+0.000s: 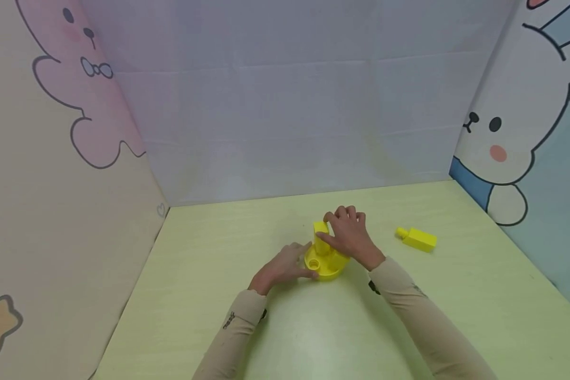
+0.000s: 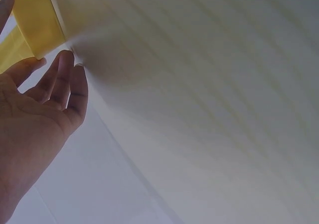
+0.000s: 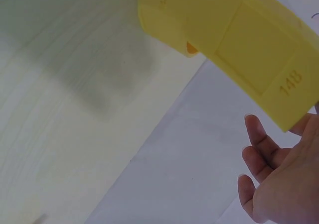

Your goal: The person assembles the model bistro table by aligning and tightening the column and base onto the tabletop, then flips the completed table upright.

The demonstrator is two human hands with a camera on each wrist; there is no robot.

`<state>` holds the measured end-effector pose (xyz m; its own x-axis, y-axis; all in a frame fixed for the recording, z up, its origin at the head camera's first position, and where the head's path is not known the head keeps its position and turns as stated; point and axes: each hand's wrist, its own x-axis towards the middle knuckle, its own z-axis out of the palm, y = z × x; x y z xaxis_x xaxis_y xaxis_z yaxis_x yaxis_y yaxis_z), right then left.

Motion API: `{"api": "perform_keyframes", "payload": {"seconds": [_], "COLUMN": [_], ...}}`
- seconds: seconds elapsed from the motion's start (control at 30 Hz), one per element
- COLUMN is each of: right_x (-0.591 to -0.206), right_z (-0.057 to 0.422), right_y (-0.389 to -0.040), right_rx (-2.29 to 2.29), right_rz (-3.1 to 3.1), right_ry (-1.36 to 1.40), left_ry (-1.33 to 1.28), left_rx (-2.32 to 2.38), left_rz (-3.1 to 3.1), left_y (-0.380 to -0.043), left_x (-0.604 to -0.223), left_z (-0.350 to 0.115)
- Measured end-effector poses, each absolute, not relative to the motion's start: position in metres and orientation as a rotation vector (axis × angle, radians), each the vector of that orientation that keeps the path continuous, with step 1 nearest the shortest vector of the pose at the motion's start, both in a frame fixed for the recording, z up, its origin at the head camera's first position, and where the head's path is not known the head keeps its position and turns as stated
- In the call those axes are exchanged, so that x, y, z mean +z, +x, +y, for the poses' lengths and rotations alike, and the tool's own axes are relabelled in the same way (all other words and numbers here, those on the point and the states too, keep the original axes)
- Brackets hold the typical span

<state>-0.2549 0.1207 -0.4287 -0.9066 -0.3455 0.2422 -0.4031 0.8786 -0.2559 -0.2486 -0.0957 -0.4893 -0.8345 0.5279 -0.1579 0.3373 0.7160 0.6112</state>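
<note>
A round yellow base (image 1: 329,275) with a raised round socket (image 1: 314,263) sits on the table. My left hand (image 1: 287,264) holds it from the left, thumb at the near rim and index finger at the far side. In the left wrist view its other fingers curve loosely below the yellow piece. A yellow rectangular block (image 1: 320,240) stands upright over the base, its lower end hidden in the head view. My right hand (image 1: 349,232) pinches the block's upper part between thumb and index finger. The right wrist view shows "148" on the block (image 3: 259,50) and a recessed panel.
Another yellow block (image 1: 419,239) with a narrow, knobbed neck lies on its side to the right of the right hand. Fabric walls with cartoon animals enclose the pale yellow-green table (image 1: 195,316) at the back and both sides.
</note>
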Motion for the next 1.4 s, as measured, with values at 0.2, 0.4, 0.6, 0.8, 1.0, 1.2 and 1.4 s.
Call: {"api": "perform_keyframes", "payload": {"seconds": [0.2,0.4,0.6,0.8,1.0,1.2,1.4], "right_x": [-0.428,-0.433,-0.444,-0.455,-0.463,-0.469,-0.472], "right_z": [0.129,0.183,0.259,0.305,0.317,0.321,0.322], "right_y": [-0.252,-0.247,-0.233,-0.224,-0.222,-0.221,-0.222], "right_rx": [0.524,0.696,0.75,0.704,0.726,0.73,0.678], "right_rz": [-2.886,-2.877,-2.881,-3.011,-3.126,-3.136,-3.097], "right_ry": [0.534,0.304,0.008,-0.129,-0.158,-0.195,-0.252], "left_ry": [0.686,0.666,0.657,0.559,0.511,0.305,0.195], "left_rx": [0.818,0.8,0.692,0.629,0.355,-0.006,-0.209], "left_rz": [2.622,2.638,2.699,2.796,3.102,3.389,3.491], "left_y": [-0.249,-0.246,-0.243,-0.228,-0.196,-0.175,-0.169], "left_x": [-0.492,-0.489,-0.491,-0.491,-0.488,-0.489,-0.487], "left_z": [-0.096,-0.097,-0.097,-0.085,-0.051,-0.011,0.002]}}
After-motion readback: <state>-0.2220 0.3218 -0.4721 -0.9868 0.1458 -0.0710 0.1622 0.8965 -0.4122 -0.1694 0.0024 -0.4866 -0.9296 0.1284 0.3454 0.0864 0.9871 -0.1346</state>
